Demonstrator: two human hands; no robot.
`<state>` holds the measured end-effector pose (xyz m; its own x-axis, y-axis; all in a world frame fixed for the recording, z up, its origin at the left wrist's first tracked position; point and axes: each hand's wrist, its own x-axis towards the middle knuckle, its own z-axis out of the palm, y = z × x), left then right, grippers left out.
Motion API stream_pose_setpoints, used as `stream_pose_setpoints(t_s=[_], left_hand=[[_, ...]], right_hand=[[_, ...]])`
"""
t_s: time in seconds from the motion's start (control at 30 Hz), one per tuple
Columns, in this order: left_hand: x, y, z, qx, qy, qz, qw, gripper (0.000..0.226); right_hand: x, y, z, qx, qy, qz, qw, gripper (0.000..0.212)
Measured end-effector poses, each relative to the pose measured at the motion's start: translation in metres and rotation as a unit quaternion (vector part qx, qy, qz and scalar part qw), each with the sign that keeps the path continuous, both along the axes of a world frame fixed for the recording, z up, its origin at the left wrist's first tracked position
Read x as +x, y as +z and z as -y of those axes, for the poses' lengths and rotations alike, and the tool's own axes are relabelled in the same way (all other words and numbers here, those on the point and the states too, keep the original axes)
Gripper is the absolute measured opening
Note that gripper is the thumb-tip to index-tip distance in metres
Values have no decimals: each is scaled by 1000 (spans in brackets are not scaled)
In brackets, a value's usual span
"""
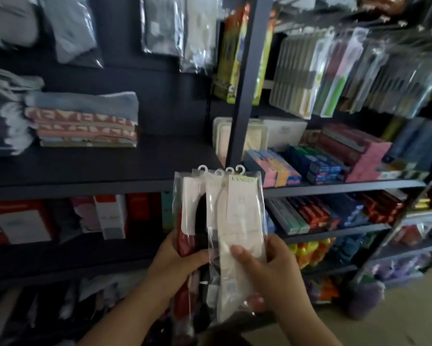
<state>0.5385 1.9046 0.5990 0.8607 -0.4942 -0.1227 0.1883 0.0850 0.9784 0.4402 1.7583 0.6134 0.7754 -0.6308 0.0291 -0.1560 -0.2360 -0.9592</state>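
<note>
I hold a fan of several clear plastic sock packets with white hanger hooks at the top, upright in front of a dark shelf unit. My left hand [175, 265] grips the rear packets [192, 221], which hold dark red and black socks. My right hand [267, 268] pinches the front packet [239, 221] of cream socks, thumb on its face and fingers behind. The packets overlap, so the lower ends of the rear ones are partly hidden.
Dark shelves [85, 186] fill the view. Folded towels [82, 121] lie on the left shelf, boxed goods [317, 166] on the right shelves, bagged items hang above. A dark upright post [244, 96] stands just behind the packets. Tan floor [384, 320] shows at lower right.
</note>
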Motion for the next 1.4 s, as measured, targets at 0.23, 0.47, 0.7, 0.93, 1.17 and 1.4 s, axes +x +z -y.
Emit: stream_pose_setpoints(t_s=[0.23,0.47,0.7,0.93,1.17,1.4], left_hand=[[85,79,-58,-10,76,116,990,39],[185,136,-135,-1,103,182,978,31],[275,157,-198,-4,121,191,974,37],[314,168,-213,-50,105,185,976,65],[331,177,-210,-77,132,233,960,101],[350,178,-211,-127,165,285,936,94]], right_hand=[[79,88,-25,-32,51,94,994,25],[188,145,-72,-15,71,161,984,15],[281,199,-107,-2,75,202,977,21],[358,248,-108,-36,74,208,975,33],[426,299,-95,-69,85,211,971,22],[466,308,-80,-80,122,200,969,24]])
